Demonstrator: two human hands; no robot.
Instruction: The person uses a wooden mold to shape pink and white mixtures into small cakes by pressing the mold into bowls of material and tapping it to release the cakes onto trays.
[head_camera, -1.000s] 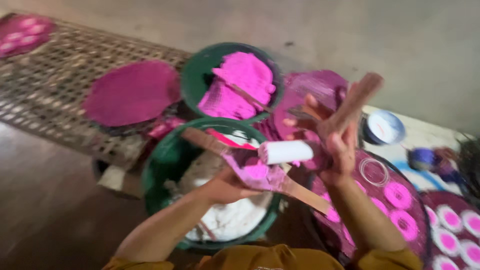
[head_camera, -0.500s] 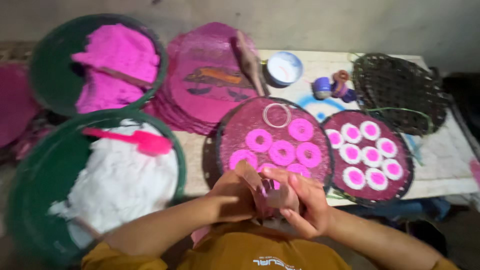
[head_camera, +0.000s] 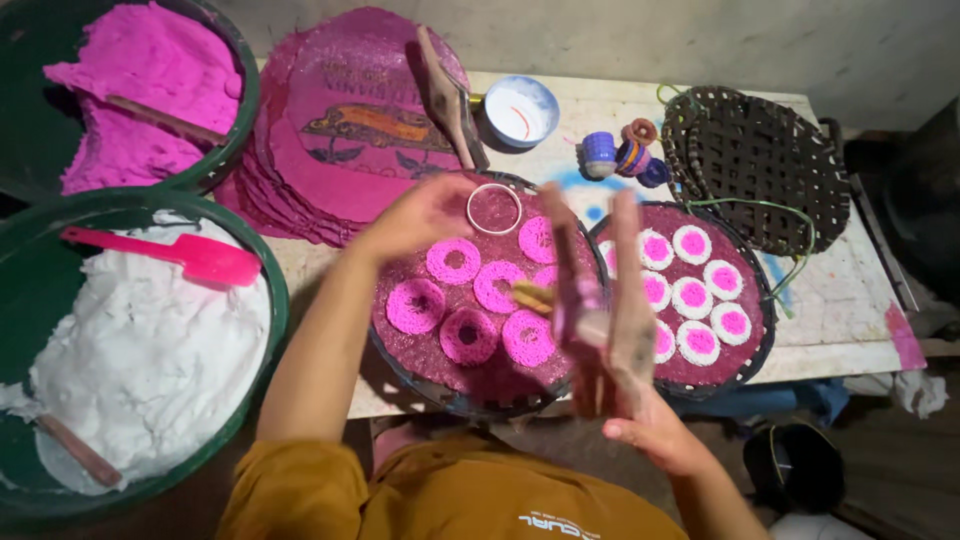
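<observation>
Left hand (head_camera: 425, 215): fingers curled loosely, reaching to the white ring mould (head_camera: 494, 208) on the round tray (head_camera: 400, 335).
Right hand (head_camera: 650, 430): gripping two wooden paddles (head_camera: 600, 300) upright above the pink dough rings (head_camera: 470, 300).
Desk (head_camera: 840, 310): carries both trays.

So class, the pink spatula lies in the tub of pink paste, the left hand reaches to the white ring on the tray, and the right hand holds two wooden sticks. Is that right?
Not quite. The head view shows the pink spatula lying in the tub of white paste, not pink. The rest stands: left hand at the white ring, right hand holding the wooden sticks.
</observation>
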